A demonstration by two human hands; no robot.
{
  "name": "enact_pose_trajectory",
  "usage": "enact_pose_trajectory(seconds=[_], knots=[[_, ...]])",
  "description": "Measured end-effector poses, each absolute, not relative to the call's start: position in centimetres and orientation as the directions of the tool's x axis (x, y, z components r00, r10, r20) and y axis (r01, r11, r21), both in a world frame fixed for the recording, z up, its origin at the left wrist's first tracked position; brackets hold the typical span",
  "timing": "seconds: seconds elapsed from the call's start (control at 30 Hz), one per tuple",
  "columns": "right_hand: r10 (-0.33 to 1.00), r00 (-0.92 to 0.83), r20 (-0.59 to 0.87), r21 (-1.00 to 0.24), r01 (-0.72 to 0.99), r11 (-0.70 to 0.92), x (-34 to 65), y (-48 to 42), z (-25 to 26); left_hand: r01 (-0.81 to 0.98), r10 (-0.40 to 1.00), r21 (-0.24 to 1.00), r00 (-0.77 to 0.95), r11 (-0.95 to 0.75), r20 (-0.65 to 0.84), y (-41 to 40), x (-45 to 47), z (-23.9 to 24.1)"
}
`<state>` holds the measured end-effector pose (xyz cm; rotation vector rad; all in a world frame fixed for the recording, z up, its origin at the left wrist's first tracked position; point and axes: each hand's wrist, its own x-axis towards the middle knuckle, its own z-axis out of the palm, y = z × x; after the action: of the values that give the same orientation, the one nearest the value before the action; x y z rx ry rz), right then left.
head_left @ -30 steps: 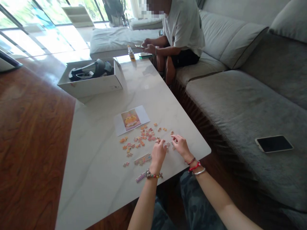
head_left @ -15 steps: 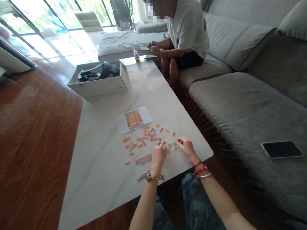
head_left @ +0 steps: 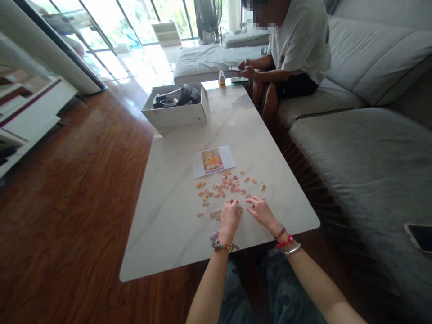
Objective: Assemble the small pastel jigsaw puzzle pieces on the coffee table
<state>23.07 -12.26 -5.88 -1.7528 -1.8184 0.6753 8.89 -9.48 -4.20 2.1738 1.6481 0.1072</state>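
Note:
Small jigsaw puzzle pieces [head_left: 231, 182] in orange and pink lie loosely spread on the white marbled table [head_left: 162, 216]. My left hand [head_left: 231, 217] is over the near pieces, fingers curled together; whatever is between the fingertips is hidden. Partly under it is a joined strip of puzzle pieces [head_left: 215, 214], and a purple joined strip [head_left: 213, 235] shows beside my left wrist. Just to the right, my right hand [head_left: 261, 210] reaches in with fingers stretched out and apart, close to a few pieces. Behind the pieces lies a printed picture sheet [head_left: 213, 161] with a yellow figure.
A white open box [head_left: 178, 116] holding a dark device stands at the table's far left. Near the far edge is a small bottle [head_left: 222, 78]. Another person [head_left: 297, 49] sits on the grey sofa [head_left: 364, 144] with a phone. A second phone [head_left: 420, 237] lies on the sofa.
My view has turned left, so everything sits further right. My right hand has moved left, closer to my left hand, and its fingers have stretched out. My left hand stays over the pieces.

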Motion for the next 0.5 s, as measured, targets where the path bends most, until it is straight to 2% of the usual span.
enact_pose_trajectory(seconds=[0.13, 0.2, 0.37, 0.43, 0.5], knots=[[0.986, -0.163, -0.030, -0.613, 0.782, 0.111, 21.0, -11.5, -6.0, 0.917, 0.942, 0.335, 0.288, -0.218, -0.175, -9.6, 9.0, -4.3], [0.984, -0.174, -0.047, -0.613, 0.783, 0.109, 20.8, -11.3, -6.0, 0.900, 0.937, 0.370, 0.306, -0.229, -0.166, -9.5, 9.0, -4.2], [0.985, -0.162, -0.060, -0.765, 0.641, 0.059, 21.7, -11.2, -5.5, 0.797, 0.911, 0.558, 0.377, -0.230, -0.164, -9.2, 7.1, -4.1], [0.989, -0.134, -0.070, -0.808, 0.589, 0.022, 21.6, -11.0, -5.2, 0.766, 0.939, 0.620, 0.316, -0.169, -0.135, -9.1, 5.5, -4.3], [0.991, -0.113, -0.077, -0.813, 0.583, 0.003, 21.0, -10.5, -5.1, 0.796, 0.974, 0.599, 0.195, -0.089, -0.114, -9.1, 3.9, -4.5]])
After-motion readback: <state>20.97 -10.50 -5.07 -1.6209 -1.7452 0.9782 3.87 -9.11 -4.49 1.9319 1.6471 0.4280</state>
